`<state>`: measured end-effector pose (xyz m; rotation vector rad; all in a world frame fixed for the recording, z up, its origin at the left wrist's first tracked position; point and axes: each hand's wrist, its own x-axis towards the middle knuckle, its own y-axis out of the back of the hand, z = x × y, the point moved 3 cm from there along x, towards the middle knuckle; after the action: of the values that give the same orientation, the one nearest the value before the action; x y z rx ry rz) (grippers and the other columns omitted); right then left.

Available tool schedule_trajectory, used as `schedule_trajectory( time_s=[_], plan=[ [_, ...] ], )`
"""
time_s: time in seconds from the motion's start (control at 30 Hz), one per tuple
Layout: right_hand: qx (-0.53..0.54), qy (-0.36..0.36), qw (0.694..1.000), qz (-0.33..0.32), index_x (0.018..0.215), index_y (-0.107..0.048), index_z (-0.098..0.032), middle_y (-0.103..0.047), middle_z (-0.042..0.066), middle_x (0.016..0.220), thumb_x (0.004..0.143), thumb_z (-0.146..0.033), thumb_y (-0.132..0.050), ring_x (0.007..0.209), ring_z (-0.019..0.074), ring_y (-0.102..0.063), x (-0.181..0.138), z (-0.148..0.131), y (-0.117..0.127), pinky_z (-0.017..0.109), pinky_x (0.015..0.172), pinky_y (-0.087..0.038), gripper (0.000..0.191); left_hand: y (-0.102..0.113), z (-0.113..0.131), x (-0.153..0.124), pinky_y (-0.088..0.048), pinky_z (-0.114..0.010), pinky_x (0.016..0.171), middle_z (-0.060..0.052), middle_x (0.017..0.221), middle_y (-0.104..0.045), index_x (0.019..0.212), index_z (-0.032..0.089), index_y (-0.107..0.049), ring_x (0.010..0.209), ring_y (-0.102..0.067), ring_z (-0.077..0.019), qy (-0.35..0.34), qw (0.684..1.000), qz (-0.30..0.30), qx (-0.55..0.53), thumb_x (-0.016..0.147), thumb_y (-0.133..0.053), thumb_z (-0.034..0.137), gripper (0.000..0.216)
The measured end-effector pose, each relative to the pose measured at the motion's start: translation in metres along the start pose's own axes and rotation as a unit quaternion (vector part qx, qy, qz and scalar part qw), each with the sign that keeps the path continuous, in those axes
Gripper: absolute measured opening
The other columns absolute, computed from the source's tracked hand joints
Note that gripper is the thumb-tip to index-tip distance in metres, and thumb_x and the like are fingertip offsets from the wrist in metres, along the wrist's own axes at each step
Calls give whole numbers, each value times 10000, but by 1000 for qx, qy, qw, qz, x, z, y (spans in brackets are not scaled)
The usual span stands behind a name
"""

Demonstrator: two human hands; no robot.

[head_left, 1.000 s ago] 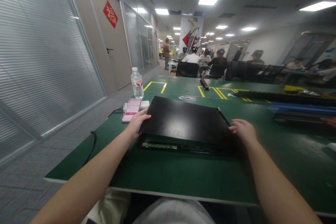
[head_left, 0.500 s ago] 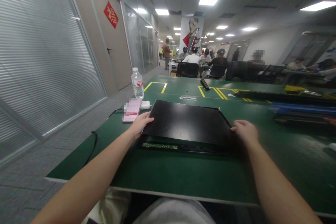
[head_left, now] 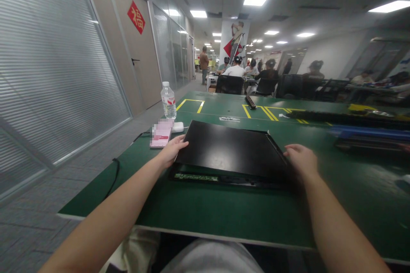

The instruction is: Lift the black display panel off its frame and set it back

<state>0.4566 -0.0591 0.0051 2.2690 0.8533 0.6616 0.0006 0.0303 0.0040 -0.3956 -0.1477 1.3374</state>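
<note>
A black, glossy flat screen panel (head_left: 227, 147) lies tilted over a dark frame on the table, its near edge raised above the frame. Along the frame's near side runs a narrow green circuit board (head_left: 196, 177). My left hand (head_left: 173, 150) grips the panel's left edge, thumb on top and fingers beneath. At the right edge, my right hand (head_left: 302, 160) has its fingers curled in a pinch against the rim (head_left: 277, 147). Whether it holds the panel or the frame below is hard to make out.
On the green table (head_left: 224, 211) a phone (head_left: 161, 134), a white case (head_left: 177, 127) and a water bottle (head_left: 168, 101) stand left. A dark strip-like part (head_left: 250, 102) lies at the back. Blue and black parts (head_left: 368, 134) lie right. People sit at farther tables.
My right hand has shifted slightly right and towards me, and more of the right rim shows beside the panel. My left hand keeps its grip.
</note>
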Motion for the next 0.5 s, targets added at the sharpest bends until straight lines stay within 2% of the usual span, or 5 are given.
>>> schedule_trajectory(
  time_s=[0.27,0.4,0.5],
  plan=[
    [-61,-12,995,-78,782,-802,-271,-769,74,892,674,-305,-656,846,275,-689,17,28,-20,346,733,-511,185,1,-1,2,-592,-299,704,-92,954,-767,1129,132,-618,811,-744,-222,-3,1000,-12,3,633,-724,4,523],
    [-47,-15,992,-114,803,-806,-259,-773,72,928,638,-224,-655,884,280,-694,17,31,-28,357,790,-517,226,-1,1,-1,-589,-291,710,-84,983,-763,1081,148,-624,836,-743,-220,-12,1000,-5,19,650,-727,13,463],
    [-51,-13,992,-117,798,-805,-248,-775,77,930,604,-160,-649,892,285,-696,18,33,-30,364,818,-516,265,-2,2,-4,-586,-288,717,-72,989,-764,1080,160,-634,847,-740,-215,-14,1000,-4,22,677,-717,19,435]
  ],
)
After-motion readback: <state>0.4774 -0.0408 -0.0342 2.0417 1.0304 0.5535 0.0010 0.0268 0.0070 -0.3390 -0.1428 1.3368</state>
